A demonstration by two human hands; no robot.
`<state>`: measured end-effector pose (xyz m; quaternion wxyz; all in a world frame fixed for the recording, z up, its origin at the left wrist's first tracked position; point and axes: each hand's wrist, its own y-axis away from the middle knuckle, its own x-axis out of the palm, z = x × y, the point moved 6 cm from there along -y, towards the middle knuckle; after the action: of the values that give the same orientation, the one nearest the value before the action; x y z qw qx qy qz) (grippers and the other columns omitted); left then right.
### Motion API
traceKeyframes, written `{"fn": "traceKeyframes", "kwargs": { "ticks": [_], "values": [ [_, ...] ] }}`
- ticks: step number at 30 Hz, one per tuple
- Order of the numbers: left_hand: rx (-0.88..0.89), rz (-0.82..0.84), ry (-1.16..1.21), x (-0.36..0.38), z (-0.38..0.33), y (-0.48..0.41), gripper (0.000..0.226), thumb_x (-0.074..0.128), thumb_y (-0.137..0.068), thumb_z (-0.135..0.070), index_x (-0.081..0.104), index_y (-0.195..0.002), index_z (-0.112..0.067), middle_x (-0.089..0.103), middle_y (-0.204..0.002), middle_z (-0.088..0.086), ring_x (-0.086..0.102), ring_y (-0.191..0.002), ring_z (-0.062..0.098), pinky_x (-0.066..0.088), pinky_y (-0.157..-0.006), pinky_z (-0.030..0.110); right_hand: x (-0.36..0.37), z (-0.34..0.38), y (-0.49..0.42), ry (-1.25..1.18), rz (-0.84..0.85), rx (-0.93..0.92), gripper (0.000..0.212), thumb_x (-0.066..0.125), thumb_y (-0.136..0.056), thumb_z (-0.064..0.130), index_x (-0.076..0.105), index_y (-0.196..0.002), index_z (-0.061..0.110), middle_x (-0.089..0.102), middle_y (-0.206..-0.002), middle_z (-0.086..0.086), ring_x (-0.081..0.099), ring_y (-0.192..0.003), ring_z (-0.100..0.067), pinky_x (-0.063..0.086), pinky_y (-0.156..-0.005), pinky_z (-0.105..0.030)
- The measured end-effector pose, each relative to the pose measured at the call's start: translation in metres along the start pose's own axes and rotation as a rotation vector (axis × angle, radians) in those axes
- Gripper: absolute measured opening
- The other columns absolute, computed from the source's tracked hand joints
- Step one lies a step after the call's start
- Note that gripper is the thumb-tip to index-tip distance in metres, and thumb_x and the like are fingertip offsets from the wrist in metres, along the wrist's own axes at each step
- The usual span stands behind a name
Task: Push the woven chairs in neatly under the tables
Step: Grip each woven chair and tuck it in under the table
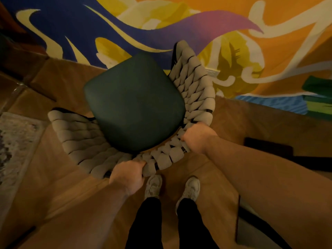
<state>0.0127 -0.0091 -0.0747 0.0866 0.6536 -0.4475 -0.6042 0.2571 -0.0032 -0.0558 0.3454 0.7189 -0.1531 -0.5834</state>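
A woven chair [194, 90] with thick beige rope weave around its curved back and a dark green seat cushion [134, 103] stands on the wooden floor right in front of me, seen from above. My left hand [127, 175] grips the top rim of the woven back on the near left. My right hand [196, 137] grips the same rim further right. Both hands curl their fingers over the rope weave. No table shows clearly in this view.
A wall with a bright orange, blue and yellow mural [233, 33] rises just behind the chair. A pale patterned rug [16, 146] lies at the left edge. Dark furniture parts [269, 150] sit low on the right. My feet in light shoes [172, 186] stand behind the chair.
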Motion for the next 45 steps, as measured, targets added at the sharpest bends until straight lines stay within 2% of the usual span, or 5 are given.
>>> {"fn": "traceKeyframes", "kwargs": {
  "ticks": [17,23,27,32,45],
  "values": [
    [0.300,0.254,-0.336,0.024,-0.009,0.012,0.035,0.051,-0.103,-0.044,0.057,-0.137,-0.038,0.069,-0.124,-0.005,0.066,-0.108,0.022,0.056,-0.090,0.041,0.097,0.071,0.094,-0.325,0.034,0.240,0.026,0.048,-0.106,0.015,0.070,-0.119,0.021,0.071,-0.108,-0.005,0.067,-0.099,-0.027,0.052,-0.080,-0.040],
    [0.326,0.316,-0.428,0.025,-0.029,-0.004,0.037,0.056,-0.103,-0.039,0.053,-0.140,-0.043,0.067,-0.125,-0.008,0.063,-0.112,0.019,0.053,-0.100,0.042,0.123,0.062,0.117,-0.424,0.037,0.296,0.025,0.051,-0.101,0.032,0.068,-0.119,0.031,0.073,-0.118,0.002,0.067,-0.107,-0.022,0.055,-0.095,-0.042],
    [0.307,0.281,-0.455,0.021,-0.041,-0.016,0.031,0.059,-0.102,-0.040,0.057,-0.132,-0.046,0.067,-0.120,-0.011,0.063,-0.113,0.017,0.053,-0.102,0.043,0.129,0.021,0.130,-0.337,0.034,0.313,0.056,0.057,-0.099,0.039,0.050,-0.155,0.037,0.048,-0.163,0.006,0.037,-0.154,-0.027,0.011,-0.131,-0.059],
    [0.317,0.317,-0.451,0.017,-0.053,-0.018,0.027,0.059,-0.103,-0.046,0.056,-0.130,-0.047,0.067,-0.122,-0.013,0.061,-0.111,0.012,0.049,-0.103,0.039,0.128,0.002,0.139,-0.309,0.124,0.369,0.030,0.053,-0.105,0.033,0.071,-0.129,0.028,0.070,-0.131,-0.003,0.062,-0.125,-0.027,0.047,-0.110,-0.044],
    [0.610,0.377,-0.745,-0.019,-0.059,-0.051,0.029,0.056,-0.103,-0.036,0.057,-0.132,-0.033,0.068,-0.125,-0.004,0.065,-0.108,0.018,0.044,-0.078,0.030,0.133,0.034,0.147,-0.599,0.098,0.561,0.040,0.056,-0.094,0.039,0.067,-0.132,0.037,0.066,-0.128,0.003,0.050,-0.130,-0.025,0.044,-0.106,-0.046]
  ]
}}
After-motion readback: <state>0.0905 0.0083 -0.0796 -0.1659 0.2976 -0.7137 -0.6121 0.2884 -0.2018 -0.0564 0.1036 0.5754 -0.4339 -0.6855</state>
